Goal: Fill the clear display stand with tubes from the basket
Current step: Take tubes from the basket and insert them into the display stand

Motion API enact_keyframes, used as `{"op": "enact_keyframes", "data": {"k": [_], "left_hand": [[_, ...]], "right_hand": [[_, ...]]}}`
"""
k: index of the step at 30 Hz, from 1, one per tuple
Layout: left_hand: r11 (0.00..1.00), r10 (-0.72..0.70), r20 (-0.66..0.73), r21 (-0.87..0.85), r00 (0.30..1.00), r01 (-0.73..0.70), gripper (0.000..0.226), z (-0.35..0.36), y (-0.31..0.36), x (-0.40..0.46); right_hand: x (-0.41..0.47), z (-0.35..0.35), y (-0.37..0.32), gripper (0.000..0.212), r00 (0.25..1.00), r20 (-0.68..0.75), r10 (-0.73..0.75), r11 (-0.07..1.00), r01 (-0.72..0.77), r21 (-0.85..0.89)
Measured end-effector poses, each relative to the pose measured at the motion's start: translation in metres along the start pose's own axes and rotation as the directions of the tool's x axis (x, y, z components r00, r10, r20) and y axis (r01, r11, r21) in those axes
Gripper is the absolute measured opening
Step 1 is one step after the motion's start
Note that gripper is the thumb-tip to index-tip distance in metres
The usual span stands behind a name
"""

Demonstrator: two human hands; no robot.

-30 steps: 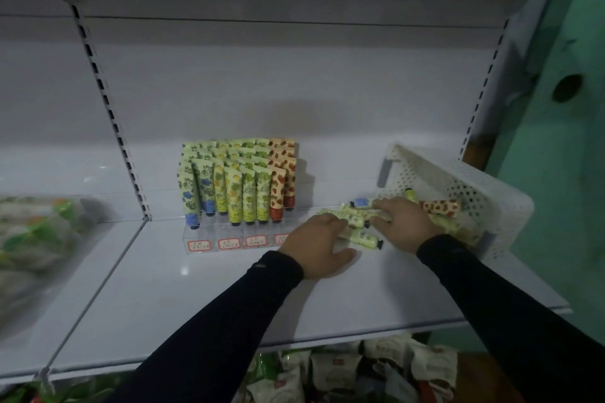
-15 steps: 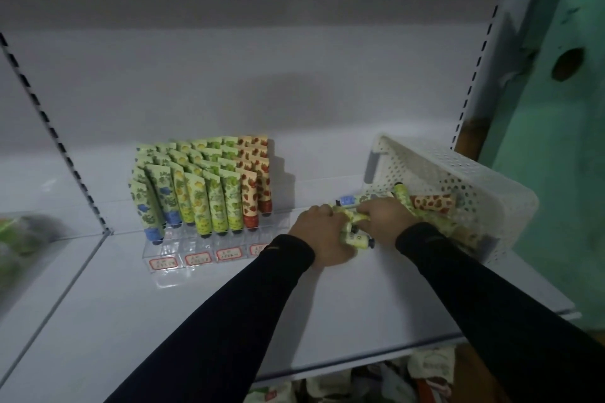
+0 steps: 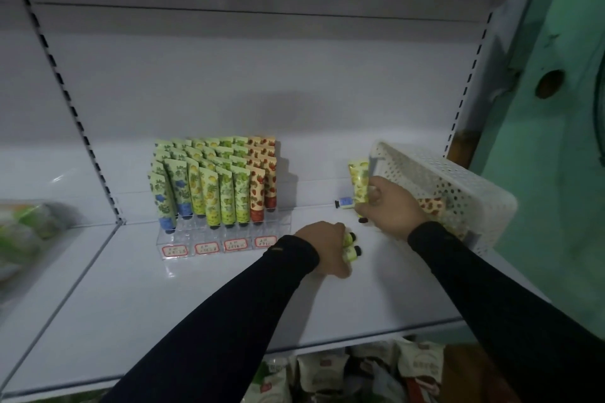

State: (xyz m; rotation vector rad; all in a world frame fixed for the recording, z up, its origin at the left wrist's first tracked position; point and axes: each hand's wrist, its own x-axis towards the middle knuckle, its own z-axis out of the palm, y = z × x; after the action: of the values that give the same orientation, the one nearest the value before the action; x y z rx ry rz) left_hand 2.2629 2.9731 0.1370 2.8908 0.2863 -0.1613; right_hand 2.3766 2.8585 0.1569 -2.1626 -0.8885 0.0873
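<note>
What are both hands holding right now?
Left hand: gripping two green tubes.
Right hand: gripping an upright yellow-green tube.

White shelf (image 3: 196,298) carries the clear display stand (image 3: 222,239) mid-back, perforated basket (image 3: 458,186) at its right edge, blue-capped tube (image 3: 344,202) between.

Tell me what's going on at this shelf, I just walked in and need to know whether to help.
A person is stocking hand-cream tubes. Their left hand grips a couple of green tubes low over the shelf, black caps pointing right. The right hand holds another tube upright beside the tipped white basket, where a few more tubes lie. The clear display stand to the left already looks nearly full.
</note>
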Motion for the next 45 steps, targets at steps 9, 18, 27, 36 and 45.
{"op": "enact_keyframes", "data": {"k": [9,18,27,36,45], "left_hand": [[0.966,-0.066,-0.102,-0.255,0.993,0.038,0.048,-0.001,-0.035,-0.058],[0.805,-0.222,-0.324,-0.594,0.92,-0.014,0.064,0.001,-0.091,-0.117],[0.638,-0.473,-0.48,-0.765,0.739,-0.089,0.05,0.007,-0.154,-0.167],[0.47,-0.727,-0.44,-0.879,0.526,-0.085,0.055,0.02,-0.198,-0.185],[0.439,-0.717,-0.443,-0.887,0.538,-0.144,0.048,0.028,-0.207,-0.183]], "right_hand": [[-0.024,0.013,-0.018,0.031,1.0,-0.021,-0.012,0.996,0.014,0.084],[-0.033,0.038,-0.063,0.034,0.994,0.02,-0.11,0.979,0.105,0.177],[-0.033,0.073,-0.111,0.035,0.971,-0.001,-0.237,0.948,0.232,0.219],[-0.028,0.103,-0.162,0.018,0.945,-0.085,-0.316,0.92,0.327,0.217],[-0.006,0.131,-0.204,0.023,0.911,-0.191,-0.366,0.925,0.379,0.035]]}}
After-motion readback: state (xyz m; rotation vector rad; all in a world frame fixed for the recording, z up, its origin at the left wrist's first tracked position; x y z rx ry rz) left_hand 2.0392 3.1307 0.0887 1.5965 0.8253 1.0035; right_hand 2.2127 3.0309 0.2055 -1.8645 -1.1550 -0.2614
